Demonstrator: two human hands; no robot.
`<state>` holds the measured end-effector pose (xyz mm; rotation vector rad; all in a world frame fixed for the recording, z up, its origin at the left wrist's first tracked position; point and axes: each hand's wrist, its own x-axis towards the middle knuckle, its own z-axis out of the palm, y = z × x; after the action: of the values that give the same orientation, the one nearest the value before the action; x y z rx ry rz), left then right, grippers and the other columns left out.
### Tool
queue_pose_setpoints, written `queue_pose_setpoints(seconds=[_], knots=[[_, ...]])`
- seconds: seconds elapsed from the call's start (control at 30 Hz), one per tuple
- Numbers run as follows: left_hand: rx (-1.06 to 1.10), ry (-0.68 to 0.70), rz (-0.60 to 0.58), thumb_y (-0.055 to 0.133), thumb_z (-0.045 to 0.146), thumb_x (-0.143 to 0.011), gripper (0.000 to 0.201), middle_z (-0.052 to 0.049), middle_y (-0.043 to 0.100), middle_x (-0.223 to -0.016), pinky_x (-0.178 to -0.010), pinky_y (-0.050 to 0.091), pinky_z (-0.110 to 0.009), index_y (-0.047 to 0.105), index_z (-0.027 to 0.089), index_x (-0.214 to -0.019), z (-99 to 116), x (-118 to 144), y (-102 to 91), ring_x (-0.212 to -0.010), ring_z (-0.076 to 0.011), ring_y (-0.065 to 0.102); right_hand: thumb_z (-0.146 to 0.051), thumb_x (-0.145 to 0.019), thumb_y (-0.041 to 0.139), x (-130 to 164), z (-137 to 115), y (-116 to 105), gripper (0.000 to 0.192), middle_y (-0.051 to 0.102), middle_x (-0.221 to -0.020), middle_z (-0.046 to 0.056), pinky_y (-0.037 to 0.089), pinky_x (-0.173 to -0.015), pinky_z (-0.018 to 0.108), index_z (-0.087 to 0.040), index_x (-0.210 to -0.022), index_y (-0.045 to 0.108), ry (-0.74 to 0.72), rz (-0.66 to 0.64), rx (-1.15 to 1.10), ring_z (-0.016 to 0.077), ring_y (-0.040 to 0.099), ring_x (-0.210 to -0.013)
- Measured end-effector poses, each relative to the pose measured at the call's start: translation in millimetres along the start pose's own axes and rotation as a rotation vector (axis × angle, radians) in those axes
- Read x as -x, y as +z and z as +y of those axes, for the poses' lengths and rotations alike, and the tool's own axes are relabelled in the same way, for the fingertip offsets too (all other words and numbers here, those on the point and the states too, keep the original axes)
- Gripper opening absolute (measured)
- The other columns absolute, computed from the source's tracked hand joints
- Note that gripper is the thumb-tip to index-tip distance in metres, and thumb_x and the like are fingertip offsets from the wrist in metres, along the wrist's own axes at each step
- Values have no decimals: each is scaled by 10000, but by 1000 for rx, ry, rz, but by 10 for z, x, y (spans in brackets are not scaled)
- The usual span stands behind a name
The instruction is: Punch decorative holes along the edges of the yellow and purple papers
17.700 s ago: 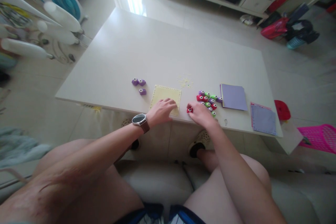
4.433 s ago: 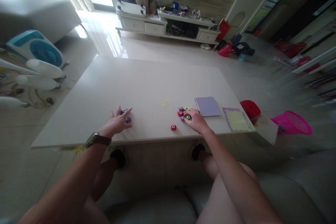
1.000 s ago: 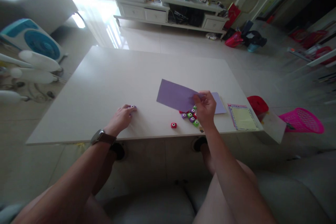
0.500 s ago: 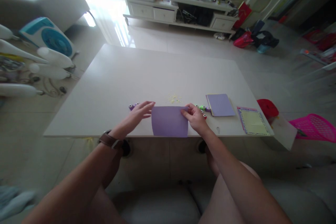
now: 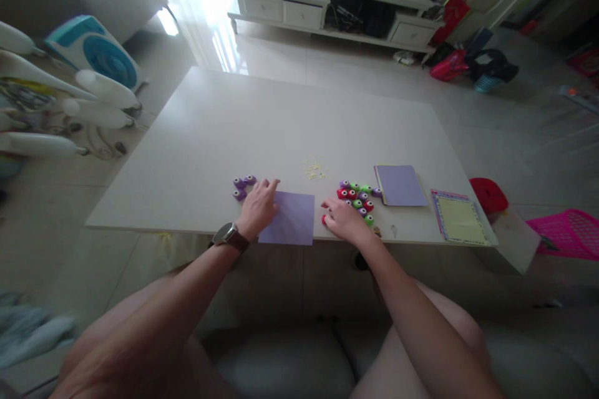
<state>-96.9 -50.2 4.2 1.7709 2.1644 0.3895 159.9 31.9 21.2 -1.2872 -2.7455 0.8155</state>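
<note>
A sheet of purple paper (image 5: 292, 218) lies flat at the table's near edge, its front part reaching over the edge. My left hand (image 5: 259, 207) rests on its left side with the fingers spread. My right hand (image 5: 345, 219) is right of the sheet, fingers apart, thumb beside a small red piece (image 5: 324, 219). Behind and partly under that hand sits a cluster of small purple, green and red pieces (image 5: 358, 204) with white, dark-centred round tops. Several purple pieces of the same kind (image 5: 239, 194) stand left of my left hand.
Pale yellow paper bits (image 5: 315, 169) are scattered beyond the sheet on the white table (image 5: 290, 118). To the right lie a stack of purple paper (image 5: 402, 186) and a pad with a pale yellow sheet (image 5: 461, 217). A pink basket (image 5: 568, 234) stands off the right end.
The purple sheet, held up by my right hand before, now lies on the table, further left. My right hand has let go and moved down beside the small pieces; my left hand now presses on the paper.
</note>
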Motion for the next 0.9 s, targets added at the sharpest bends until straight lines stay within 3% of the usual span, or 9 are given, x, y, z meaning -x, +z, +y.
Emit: queue_pose_setpoints(seconds=[0.07,0.17,0.33,0.5,0.7,0.9], knots=[[-59,81,33,611,151,-854,588,-197,556,-1359,-1023,490,-466,534,140,-1436,128,63,-8,-1257,-357,525,-142,-921,602,66,2,-33,232,703,-1192,116,472,-941,303,-176,-1138,675,-38,-13,50,256,656,-1107],[-10,192,-35,609,212,-916,477,-183,543,-1407,-1064,472,-477,569,157,-1387,250,119,27,-1282,-345,505,-179,-911,657,148,18,-84,176,704,-1112,102,469,-879,290,-182,-1086,678,-55,-24,85,246,659,-1031],[33,201,-96,587,213,-972,470,-134,529,-1530,-1097,426,-492,550,219,-1441,204,84,142,-1368,-320,484,-200,-933,704,166,29,-87,57,688,-1000,72,425,-756,270,-187,-977,671,-57,-70,138,216,645,-902],[33,182,-131,672,223,-935,368,-107,640,-1339,-1009,417,-504,660,255,-1302,168,32,186,-1236,-319,543,-138,-948,663,82,24,-54,59,694,-972,48,400,-754,256,-193,-946,683,-53,-95,111,187,638,-877],[72,89,-238,781,245,-840,386,-87,687,-1112,-950,386,-499,642,233,-1200,134,-17,240,-1161,-327,544,-134,-975,631,46,31,-73,67,698,-1011,65,389,-783,252,-175,-988,683,-31,-101,132,185,631,-926],[63,126,-248,810,226,-770,357,-99,579,-1267,-943,379,-482,655,226,-1091,127,6,227,-1199,-325,509,-126,-974,634,40,47,-43,74,693,-1022,62,387,-788,259,-176,-994,684,-38,-79,132,189,629,-928]])
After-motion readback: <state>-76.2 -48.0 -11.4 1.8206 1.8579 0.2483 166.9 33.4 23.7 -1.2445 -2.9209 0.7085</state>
